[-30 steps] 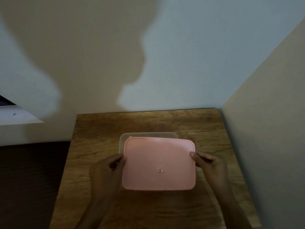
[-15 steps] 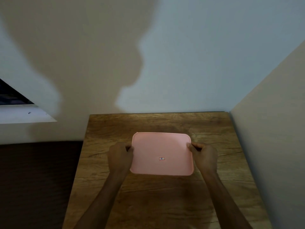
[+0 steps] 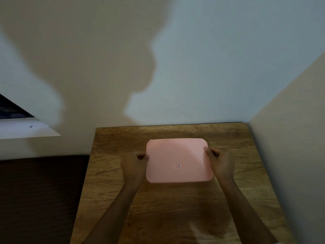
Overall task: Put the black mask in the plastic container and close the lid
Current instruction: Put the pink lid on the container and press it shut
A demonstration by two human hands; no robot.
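While your forearms come up from the bottom edge of the frame, your left hand [image 3: 134,163] pinches the left edge of the pink lid [image 3: 178,160] and your right hand [image 3: 222,162] pinches its right edge, fingers curled under and thumbs on top. You have the lid lying flat in the centre of the frame, and it appears to cover the plastic container completely; none of the container's walls or rim shows beneath it. That suggests you are on the closing step, with the lid placed but perhaps not pressed down all round. Whether it has seated you cannot tell, since no edge seam is visible from above.

You cannot see the black mask anywhere; presumably it is inside, under the lid, but nothing confirms that. A small label near the lid's middle is too tiny to read. Past the lid, the wooden worktop [image 3: 175,208] runs bare to the wall [image 3: 211,67], where a large shadow falls. At the left edge of the frame, a dark opening above a white ledge is cut off and hard to identify.
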